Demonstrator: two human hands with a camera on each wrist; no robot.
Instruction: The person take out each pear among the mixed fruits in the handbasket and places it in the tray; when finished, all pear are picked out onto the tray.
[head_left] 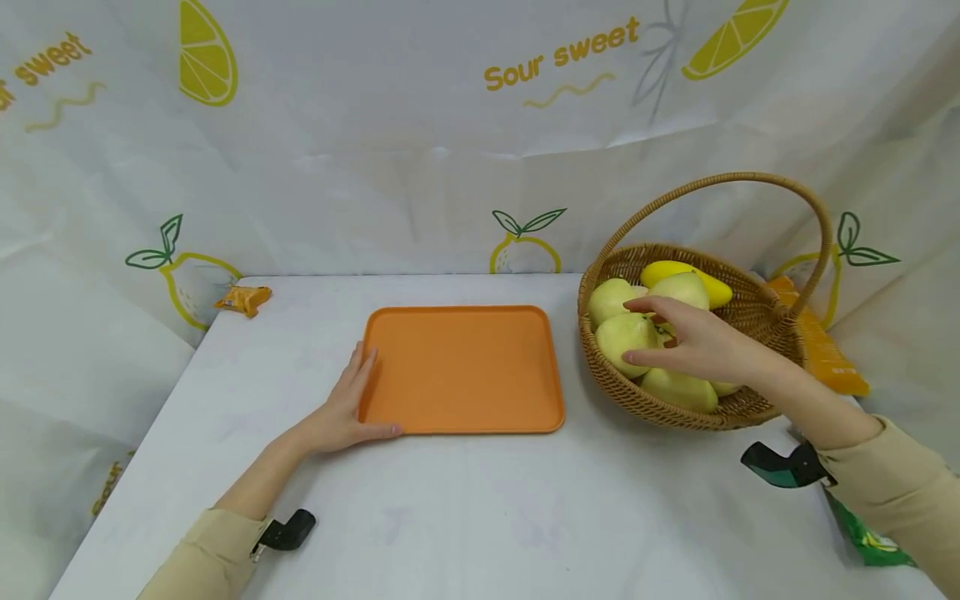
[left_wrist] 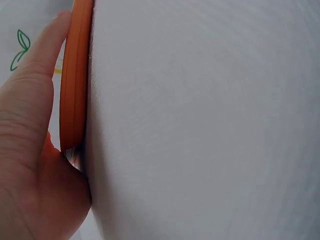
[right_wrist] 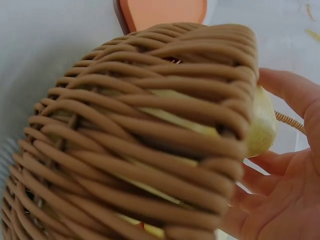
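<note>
Only the head cam gets the whole layout: the orange tray (head_left: 461, 371) flat on the white surface (head_left: 480, 508), a wicker basket (head_left: 757, 321) of fruit just right of the tray, and a small wrapped snack (head_left: 243, 300) well off to the tray's left. Left wrist cam catches the tray's side wall edge-on, which the head cam can't really give you. Right wrist cam is mostly basket weave, with pale fruit peeking through the gaps.

Grip-wise, the left hand (head_left: 341, 417) is spread wide at the tray's near left corner, fingers on the left edge, thumb along the near one. The right hand (head_left: 697, 337), right of the tray, has a pretty wide grip around a pale fruit (head_left: 617, 337) in the basket; can't tell how firmly it touches.
</note>
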